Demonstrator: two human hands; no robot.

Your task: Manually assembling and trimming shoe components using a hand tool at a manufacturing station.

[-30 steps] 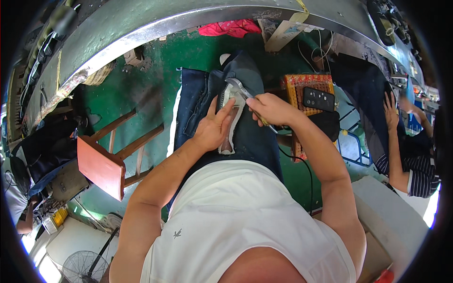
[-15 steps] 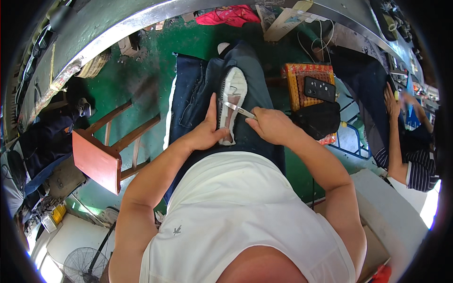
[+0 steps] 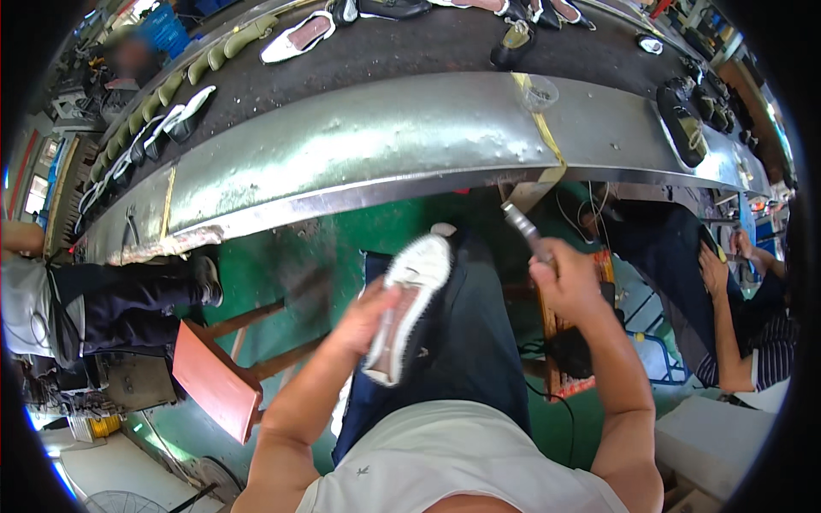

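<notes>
While left grip snug around long, ragged-edge white shoe, right grip tight on slim metal tool.

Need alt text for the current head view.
The left hand holds a shoe, white-and-brown face up, over the wearer's lap; the right hand holds a metal-headed tool, apart from the shoe. Beyond, a long metal-edged bench carries more shoes.

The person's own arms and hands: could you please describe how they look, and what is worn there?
The left hand and right hand are bare, without gloves. Both arms are bare, with no sleeve or watch visible. The white top bears a small grey mark.
</notes>
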